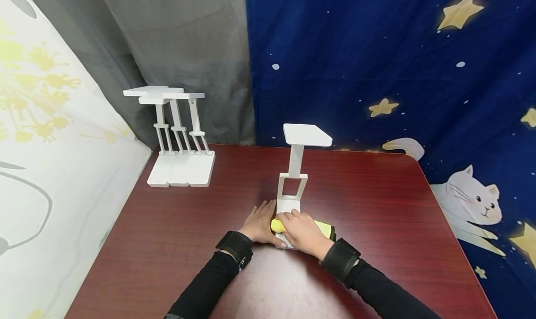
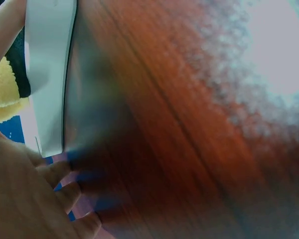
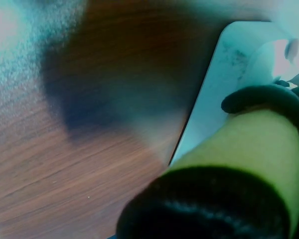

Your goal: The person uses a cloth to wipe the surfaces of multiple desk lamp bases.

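Note:
A white folding phone stand [image 1: 307,135] stands upright on the table, its flat base towards me. My left hand [image 1: 259,223] lies along the left side of the base, fingers extended and spread, thumb over the near end. In the left wrist view, the base [image 2: 49,74] runs between the thumb and the other fingers. My right hand [image 1: 301,230], fingers curled, holds a fuzzy yellow cloth [image 1: 324,228] with black edging on top of the base. The bunched cloth [image 3: 249,149] covers part of the base in the right wrist view.
Three similar white stands [image 1: 182,168] are lined up side by side at the table's back left. The reddish-brown wooden table [image 1: 368,193] meets a grey curtain [image 1: 197,44] and a blue star-patterned curtain [image 1: 326,68] behind. A white patterned cloth [image 1: 63,147] hangs along the left.

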`<state>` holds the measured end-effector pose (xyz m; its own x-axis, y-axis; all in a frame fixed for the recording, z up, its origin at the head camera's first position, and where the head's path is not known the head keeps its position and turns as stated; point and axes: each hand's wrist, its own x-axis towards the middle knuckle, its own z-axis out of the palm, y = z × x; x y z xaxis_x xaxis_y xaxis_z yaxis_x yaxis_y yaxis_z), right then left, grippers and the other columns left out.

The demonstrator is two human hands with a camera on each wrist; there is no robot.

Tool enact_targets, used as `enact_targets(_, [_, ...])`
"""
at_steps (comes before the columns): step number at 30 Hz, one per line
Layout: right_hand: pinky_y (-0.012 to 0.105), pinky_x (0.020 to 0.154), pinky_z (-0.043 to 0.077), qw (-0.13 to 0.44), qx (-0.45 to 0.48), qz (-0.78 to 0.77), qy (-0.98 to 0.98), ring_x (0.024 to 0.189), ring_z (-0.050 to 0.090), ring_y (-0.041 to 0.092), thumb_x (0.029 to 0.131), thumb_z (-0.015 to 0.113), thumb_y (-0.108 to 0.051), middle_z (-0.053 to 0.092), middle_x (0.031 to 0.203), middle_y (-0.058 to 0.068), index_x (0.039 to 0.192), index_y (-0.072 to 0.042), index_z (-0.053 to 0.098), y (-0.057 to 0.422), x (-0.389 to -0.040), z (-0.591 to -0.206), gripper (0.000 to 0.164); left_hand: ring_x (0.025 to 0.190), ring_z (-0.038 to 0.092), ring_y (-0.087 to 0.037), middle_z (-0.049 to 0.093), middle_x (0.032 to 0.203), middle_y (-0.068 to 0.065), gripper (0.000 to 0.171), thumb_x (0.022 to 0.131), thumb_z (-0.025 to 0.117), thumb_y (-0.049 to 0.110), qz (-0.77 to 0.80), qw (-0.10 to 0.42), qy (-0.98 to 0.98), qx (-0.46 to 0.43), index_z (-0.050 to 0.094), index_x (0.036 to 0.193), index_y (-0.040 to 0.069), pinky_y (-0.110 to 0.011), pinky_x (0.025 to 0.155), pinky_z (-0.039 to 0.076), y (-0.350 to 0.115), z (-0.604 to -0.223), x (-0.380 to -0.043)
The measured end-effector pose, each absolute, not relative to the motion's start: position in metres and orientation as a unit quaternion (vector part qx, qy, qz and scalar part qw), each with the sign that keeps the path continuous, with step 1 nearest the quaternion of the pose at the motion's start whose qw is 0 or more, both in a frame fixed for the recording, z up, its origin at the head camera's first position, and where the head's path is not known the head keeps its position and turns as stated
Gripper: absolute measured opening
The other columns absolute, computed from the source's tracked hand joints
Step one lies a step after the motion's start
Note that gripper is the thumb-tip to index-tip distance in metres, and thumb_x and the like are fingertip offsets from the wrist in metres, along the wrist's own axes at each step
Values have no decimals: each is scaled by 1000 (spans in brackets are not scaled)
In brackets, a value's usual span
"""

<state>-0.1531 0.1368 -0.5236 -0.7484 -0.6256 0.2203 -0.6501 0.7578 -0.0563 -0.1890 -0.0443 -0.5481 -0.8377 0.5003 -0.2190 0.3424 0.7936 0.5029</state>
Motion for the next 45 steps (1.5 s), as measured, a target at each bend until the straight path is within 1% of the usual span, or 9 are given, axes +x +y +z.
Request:
enact_targets(2, [39,68,58,98,345,65,-931,86,66,23,84,79,-15,76,101,6,112,-8,64,137,-152,-525,33,159,27,-39,32,169,-20,131,66,96,50,236,169,930,228,24,165,2,-59,129,23,-45,-548,-189])
enact_targets(6, [39,68,57,104,352,63,-928,85,65,23,83,78,-15,75,99,5,111,-8,64,138,-149,-525,32,160,26,-40,33,169,-22,127,67,95,50,237,171,928,233,27,166,7,-59,129,23,-45,-548,-188])
enact_targets(8, [39,68,57,105,354,60,-927,85,65,23,83,78,-16,75,99,5,111,-8,64,138,-149,-525,33,159,26,-40,33,168,-24,125,67,95,50,233,171,928,235,30,165,7,-60,128,23,-45,-546,-188])
enact_targets(11, [39,69,58,106,356,60,-927,85,65,23,84,79,-16,74,100,5,112,-8,64,139,-148,-525,33,159,26,-41,33,168,-24,126,67,96,50,225,174,929,238,30,165,7,-60,128,23,-45,-545,-189])
enact_targets(18, [39,69,58,106,359,68,-925,85,64,23,84,78,-14,74,100,5,113,-8,63,140,-144,-522,33,161,22,-40,30,170,-23,136,61,99,52,219,184,926,246,25,167,9,-60,129,20,-46,-547,-193])
enact_targets(23, [38,69,58,107,365,68,-923,85,64,22,82,80,-13,74,99,4,113,-8,64,140,-140,-522,36,160,23,-41,29,170,-23,140,57,101,50,203,190,927,250,24,166,7,-59,129,21,-47,-545,-193])
enact_targets(34, [37,68,58,101,372,75,-920,85,65,21,79,83,-13,73,100,2,114,-9,65,142,-130,-523,40,160,25,-40,31,169,-22,138,58,102,48,188,193,931,247,26,166,7,-58,129,23,-46,-541,-191])
enact_targets(41, [33,64,57,89,369,102,-920,85,64,18,82,84,-16,71,100,1,115,-10,66,146,-124,-525,38,159,26,-40,32,169,-21,139,57,102,49,179,188,933,248,26,166,7,-57,128,25,-45,-543,-189])
enact_targets(45, [33,66,57,88,373,115,-916,85,64,17,82,83,-16,70,99,0,115,-11,65,149,-122,-526,38,160,26,-39,32,169,-21,140,55,103,47,183,185,933,247,26,166,9,-57,129,25,-46,-544,-189])
